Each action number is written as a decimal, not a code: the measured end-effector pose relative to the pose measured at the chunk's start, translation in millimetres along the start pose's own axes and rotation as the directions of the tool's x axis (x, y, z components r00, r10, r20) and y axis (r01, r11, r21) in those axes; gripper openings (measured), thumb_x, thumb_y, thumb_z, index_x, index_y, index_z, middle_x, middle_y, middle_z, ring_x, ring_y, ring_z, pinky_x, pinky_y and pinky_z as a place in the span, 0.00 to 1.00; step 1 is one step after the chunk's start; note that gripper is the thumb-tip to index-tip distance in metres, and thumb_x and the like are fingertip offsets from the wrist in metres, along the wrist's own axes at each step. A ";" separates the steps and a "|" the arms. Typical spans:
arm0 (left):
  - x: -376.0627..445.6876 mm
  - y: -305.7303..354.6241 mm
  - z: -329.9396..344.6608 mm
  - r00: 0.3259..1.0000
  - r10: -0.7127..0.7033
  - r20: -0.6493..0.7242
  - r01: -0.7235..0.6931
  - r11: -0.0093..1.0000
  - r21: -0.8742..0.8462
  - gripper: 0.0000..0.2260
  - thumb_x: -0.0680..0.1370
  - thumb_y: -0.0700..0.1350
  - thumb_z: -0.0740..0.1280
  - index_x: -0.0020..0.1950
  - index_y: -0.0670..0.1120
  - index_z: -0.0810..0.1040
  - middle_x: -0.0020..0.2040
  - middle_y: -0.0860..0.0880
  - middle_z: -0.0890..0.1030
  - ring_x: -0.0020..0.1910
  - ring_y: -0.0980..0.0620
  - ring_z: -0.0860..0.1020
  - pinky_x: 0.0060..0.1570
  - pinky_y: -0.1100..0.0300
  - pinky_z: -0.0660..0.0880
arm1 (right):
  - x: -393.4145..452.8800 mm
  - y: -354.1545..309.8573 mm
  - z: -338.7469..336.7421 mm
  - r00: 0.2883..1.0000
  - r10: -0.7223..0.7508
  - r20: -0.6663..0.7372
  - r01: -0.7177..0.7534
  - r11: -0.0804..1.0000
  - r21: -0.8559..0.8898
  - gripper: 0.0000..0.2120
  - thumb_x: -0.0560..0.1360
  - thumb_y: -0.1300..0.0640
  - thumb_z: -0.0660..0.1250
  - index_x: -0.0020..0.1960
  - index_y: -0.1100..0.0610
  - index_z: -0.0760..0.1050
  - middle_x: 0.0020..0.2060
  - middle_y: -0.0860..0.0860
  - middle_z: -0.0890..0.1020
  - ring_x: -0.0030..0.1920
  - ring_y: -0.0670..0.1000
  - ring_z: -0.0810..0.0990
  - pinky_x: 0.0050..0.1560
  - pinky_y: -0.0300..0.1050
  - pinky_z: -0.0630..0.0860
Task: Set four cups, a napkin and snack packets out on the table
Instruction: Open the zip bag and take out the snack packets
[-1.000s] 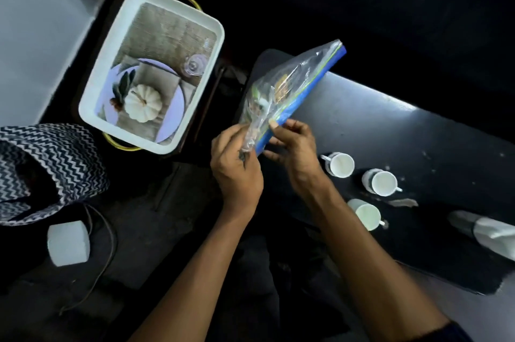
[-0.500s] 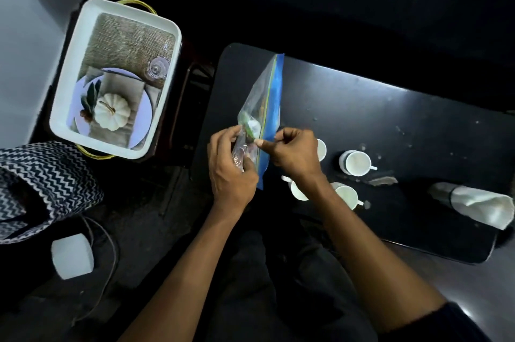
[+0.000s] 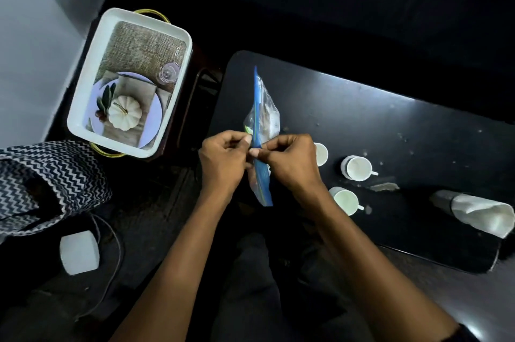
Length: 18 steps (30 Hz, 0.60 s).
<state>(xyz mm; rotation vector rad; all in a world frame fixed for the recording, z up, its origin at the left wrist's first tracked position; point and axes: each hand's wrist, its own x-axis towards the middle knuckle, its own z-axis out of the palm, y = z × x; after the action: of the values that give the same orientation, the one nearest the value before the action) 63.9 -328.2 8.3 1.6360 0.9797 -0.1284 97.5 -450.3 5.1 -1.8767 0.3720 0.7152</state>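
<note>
Black table (image 3: 390, 129): clear, blue-edged bag (image 3: 263, 118)

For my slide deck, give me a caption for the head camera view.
Both hands pinch a clear zip bag over a dark table beside white cups.

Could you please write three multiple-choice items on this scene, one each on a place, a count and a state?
1. Where does the folded napkin lie?
A. on the table's right end
B. in the white tray
C. on the floor

2. How many cups show clearly in full?
A. one
B. two
C. five

3. How is the zip bag held?
A. lying flat, untouched
B. by the left hand alone
C. pinched at its blue strip by both hands

Answers: 1 A, it rests on the black table. 2 B, two cups stand clear; another hides behind the right hand. 3 C, left hand and right hand meet on it.
</note>
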 end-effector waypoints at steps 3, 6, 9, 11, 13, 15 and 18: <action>-4.7 5.3 0.2 1.000 -0.014 0.005 0.014 1.000 -0.007 0.07 0.78 0.42 0.72 0.41 0.43 0.84 0.37 0.45 0.86 0.37 0.45 0.86 0.36 0.41 0.84 | 0.9 -0.5 -0.9 0.998 0.059 0.020 -0.060 0.997 0.047 0.15 0.57 0.52 0.84 0.33 0.59 0.82 0.30 0.52 0.85 0.33 0.52 0.85 0.40 0.49 0.83; -7.3 4.6 1.4 1.000 -0.011 0.026 0.011 1.000 0.003 0.08 0.76 0.45 0.75 0.39 0.43 0.83 0.33 0.45 0.84 0.34 0.47 0.84 0.36 0.40 0.84 | 0.9 1.2 0.5 0.995 0.077 0.064 -0.081 0.994 0.072 0.13 0.58 0.56 0.84 0.31 0.60 0.81 0.27 0.54 0.83 0.27 0.49 0.78 0.34 0.44 0.77; -3.6 -0.1 1.0 0.998 0.018 -0.052 -0.016 0.999 0.045 0.09 0.73 0.44 0.76 0.34 0.44 0.82 0.31 0.45 0.83 0.33 0.43 0.84 0.37 0.42 0.84 | 1.0 0.5 -0.5 0.987 0.084 0.134 -0.100 0.988 0.120 0.14 0.59 0.59 0.85 0.30 0.60 0.80 0.24 0.51 0.79 0.23 0.45 0.72 0.28 0.38 0.70; 0.4 0.0 1.1 0.994 -0.030 -0.107 0.029 1.000 -0.010 0.11 0.74 0.41 0.75 0.33 0.44 0.81 0.28 0.48 0.81 0.28 0.48 0.81 0.34 0.48 0.83 | 3.0 -0.1 -2.4 0.981 0.109 0.159 -0.140 0.969 0.202 0.15 0.61 0.60 0.84 0.28 0.58 0.77 0.22 0.48 0.76 0.22 0.44 0.69 0.24 0.35 0.66; 5.6 -0.8 1.6 0.982 -0.091 -0.163 0.082 0.995 -0.060 0.12 0.74 0.39 0.75 0.32 0.45 0.80 0.27 0.48 0.79 0.24 0.54 0.77 0.33 0.54 0.79 | 8.0 1.8 -2.3 0.978 0.149 0.143 -0.185 0.941 0.285 0.15 0.65 0.62 0.81 0.28 0.57 0.76 0.20 0.47 0.75 0.21 0.43 0.68 0.23 0.34 0.65; 6.5 1.0 3.9 0.966 -0.098 -0.237 0.091 0.995 -0.041 0.11 0.72 0.42 0.75 0.30 0.46 0.81 0.25 0.48 0.80 0.24 0.52 0.78 0.34 0.54 0.79 | 13.5 3.7 2.1 0.987 0.147 0.063 -0.160 0.936 0.314 0.13 0.67 0.62 0.80 0.30 0.58 0.78 0.23 0.49 0.77 0.24 0.45 0.70 0.28 0.36 0.69; 1.0 7.1 10.6 0.931 0.030 -0.363 0.048 0.978 0.204 0.09 0.69 0.48 0.73 0.35 0.43 0.83 0.31 0.44 0.84 0.34 0.41 0.83 0.41 0.51 0.80 | 15.5 4.6 15.4 0.992 -0.025 -0.123 0.024 1.000 -0.009 0.12 0.67 0.53 0.78 0.31 0.56 0.78 0.26 0.48 0.80 0.29 0.46 0.74 0.35 0.41 0.72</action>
<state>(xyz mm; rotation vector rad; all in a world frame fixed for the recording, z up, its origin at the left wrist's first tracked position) 73.4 -336.6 9.7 1.8916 1.2911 0.0729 102.2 -437.1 -12.3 -1.9344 0.4244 0.5865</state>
